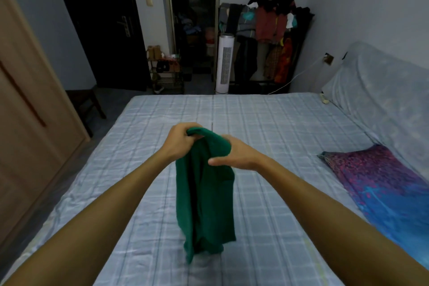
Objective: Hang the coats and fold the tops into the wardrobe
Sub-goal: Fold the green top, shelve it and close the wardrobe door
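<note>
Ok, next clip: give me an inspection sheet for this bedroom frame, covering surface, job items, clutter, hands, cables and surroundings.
Surface: bed with pale blue checked sheet, mostly bare, lightly wrinkled.
Job's things: green top held up over the bed, hanging down bunched, lower hem near or touching the sheet; not yet folded.
Clutter: purple and blue patterned cloth lying on the bed's right side.
Hands: left hand grips the top's upper edge; right hand holds it just beside.
Cables: white cable runs from the wall socket down towards the floor.
Surroundings: loaded clothes rack, white tower fan, shoe rack, dark door, wooden wardrobe at left, closed.
</note>
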Demonstrator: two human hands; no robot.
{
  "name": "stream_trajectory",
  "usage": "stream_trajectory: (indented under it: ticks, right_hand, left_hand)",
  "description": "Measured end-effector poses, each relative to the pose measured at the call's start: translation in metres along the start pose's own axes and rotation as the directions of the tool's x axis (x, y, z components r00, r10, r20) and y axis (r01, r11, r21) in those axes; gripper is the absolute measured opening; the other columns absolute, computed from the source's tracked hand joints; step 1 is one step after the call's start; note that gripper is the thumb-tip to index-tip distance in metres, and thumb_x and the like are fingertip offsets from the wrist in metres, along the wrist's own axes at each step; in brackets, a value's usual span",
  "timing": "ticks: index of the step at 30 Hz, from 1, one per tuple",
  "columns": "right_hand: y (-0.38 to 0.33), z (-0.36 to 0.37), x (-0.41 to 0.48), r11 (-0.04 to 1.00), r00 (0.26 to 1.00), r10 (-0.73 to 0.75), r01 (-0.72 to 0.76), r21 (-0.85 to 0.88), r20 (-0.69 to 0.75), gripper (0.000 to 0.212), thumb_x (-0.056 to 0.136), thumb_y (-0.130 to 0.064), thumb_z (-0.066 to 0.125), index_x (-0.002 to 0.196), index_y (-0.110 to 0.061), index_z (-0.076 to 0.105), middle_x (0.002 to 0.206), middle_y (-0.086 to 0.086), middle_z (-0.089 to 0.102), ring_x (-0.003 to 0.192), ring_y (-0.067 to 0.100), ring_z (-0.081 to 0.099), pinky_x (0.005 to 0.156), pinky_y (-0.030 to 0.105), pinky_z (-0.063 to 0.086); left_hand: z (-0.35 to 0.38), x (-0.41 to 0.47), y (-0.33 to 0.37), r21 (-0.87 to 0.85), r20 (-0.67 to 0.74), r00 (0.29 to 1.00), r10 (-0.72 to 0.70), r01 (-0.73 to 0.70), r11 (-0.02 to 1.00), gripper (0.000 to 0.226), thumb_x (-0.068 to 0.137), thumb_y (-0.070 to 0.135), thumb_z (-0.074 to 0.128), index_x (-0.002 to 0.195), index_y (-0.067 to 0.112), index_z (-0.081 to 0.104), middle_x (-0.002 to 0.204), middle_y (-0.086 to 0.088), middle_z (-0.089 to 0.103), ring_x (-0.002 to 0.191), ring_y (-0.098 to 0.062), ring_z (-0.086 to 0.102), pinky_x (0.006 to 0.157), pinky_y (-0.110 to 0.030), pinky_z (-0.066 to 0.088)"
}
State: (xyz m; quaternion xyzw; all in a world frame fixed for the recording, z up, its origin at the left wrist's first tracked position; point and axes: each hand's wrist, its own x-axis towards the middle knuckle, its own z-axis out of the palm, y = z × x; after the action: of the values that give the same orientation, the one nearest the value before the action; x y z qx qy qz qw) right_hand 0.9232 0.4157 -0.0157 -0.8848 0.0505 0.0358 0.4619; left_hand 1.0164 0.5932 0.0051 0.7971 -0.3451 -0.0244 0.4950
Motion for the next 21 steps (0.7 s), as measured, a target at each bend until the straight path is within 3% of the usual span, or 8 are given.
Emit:
stream_trajectory:
  ticks: [3,6,8,10,12,14,17,21]
  right_hand:
    - [0.011,0.024,0.003,0.988,0.997,0.006,0.006,0.156,-0.075,0.047,0.068,-0.026,0.081,0.111,-0.026,0.061,0.103,-0.003,0.070,0.095,0.011,0.067,0.084,0.033,0.055]
    - [0.004,0.030,0.011,0.995,0.954,0.016,0.013,0.095,-0.300,0.003,0.085,-0.015,0.065,0.086,-0.018,0.066,0.085,-0.002,0.069,0.082,0.017,0.065,0.064,0.022,0.050]
    - [-0.005,0.026,0.018,1.000,0.931,0.007,-0.010,-0.007,-0.364,0.014,0.087,-0.012,0.059,0.078,-0.020,0.064,0.076,-0.001,0.066,0.076,0.021,0.063,0.059,0.028,0.046]
    - [-0.019,0.020,0.021,0.995,0.932,-0.012,-0.023,-0.093,-0.363,0.013,0.083,-0.008,0.054,0.080,-0.016,0.064,0.078,0.003,0.068,0.073,0.024,0.061,0.059,0.033,0.048]
    - [-0.034,0.016,0.022,0.983,0.933,-0.055,-0.011,-0.183,-0.355,0.014,0.079,-0.007,0.052,0.078,-0.018,0.060,0.079,0.005,0.068,0.069,0.024,0.058,0.056,0.033,0.045]
    - [-0.043,0.011,0.024,0.979,0.928,-0.061,-0.016,-0.203,-0.367,0.013,0.079,-0.010,0.052,0.073,-0.020,0.056,0.075,0.003,0.065,0.067,0.023,0.057,0.052,0.030,0.037]
    - [-0.046,0.002,0.025,0.958,0.932,-0.058,-0.048,-0.282,-0.357,0.012,0.082,-0.014,0.051,0.073,-0.015,0.058,0.074,0.005,0.064,0.068,0.026,0.058,0.051,0.030,0.037]
    - [-0.042,-0.003,0.024,0.948,0.942,-0.077,-0.032,-0.317,-0.328,0.013,0.086,-0.022,0.056,0.077,-0.014,0.061,0.077,0.006,0.064,0.072,0.026,0.059,0.056,0.031,0.039]
  left_hand:
    - [-0.009,0.006,0.004,-0.066,-0.104,0.993,-0.048,0.041,0.997,0.025,0.086,0.005,0.062,0.078,0.027,0.068,0.081,0.009,0.069,0.076,-0.002,0.063,0.070,-0.020,0.050]
    - [-0.016,0.007,0.005,-0.034,-0.142,0.988,-0.066,0.062,0.997,0.018,0.087,0.013,0.064,0.083,0.030,0.068,0.084,0.007,0.069,0.082,-0.011,0.064,0.074,-0.031,0.054]
    - [-0.020,0.006,0.006,0.095,-0.057,0.998,-0.035,0.040,0.995,0.024,0.082,0.019,0.070,0.103,0.028,0.064,0.095,0.004,0.066,0.088,-0.012,0.062,0.076,-0.030,0.052]
    - [-0.022,0.007,0.008,0.273,0.115,0.993,-0.019,-0.013,0.962,0.061,0.073,0.030,0.079,0.127,0.030,0.049,0.109,0.005,0.059,0.096,-0.012,0.057,0.082,-0.028,0.047]
    - [-0.022,0.009,0.012,0.378,0.201,0.979,0.015,-0.092,0.921,0.074,0.067,0.039,0.082,0.131,0.031,0.046,0.113,0.006,0.059,0.102,-0.012,0.056,0.086,-0.031,0.047]
    - [-0.018,0.009,0.013,0.320,0.185,0.981,0.055,-0.113,0.941,0.070,0.064,0.045,0.083,0.125,0.031,0.053,0.114,0.009,0.063,0.103,-0.010,0.058,0.088,-0.033,0.048]
    - [-0.011,0.006,0.017,0.226,0.220,0.974,-0.059,0.008,0.974,0.078,0.065,0.054,0.079,0.133,0.033,0.048,0.126,0.014,0.056,0.112,-0.004,0.052,0.095,-0.027,0.044]
    - [-0.008,0.012,0.018,0.241,0.151,0.986,-0.072,0.034,0.970,0.022,0.089,0.023,0.063,0.111,0.021,0.066,0.105,-0.001,0.069,0.095,-0.013,0.062,0.085,-0.036,0.052]
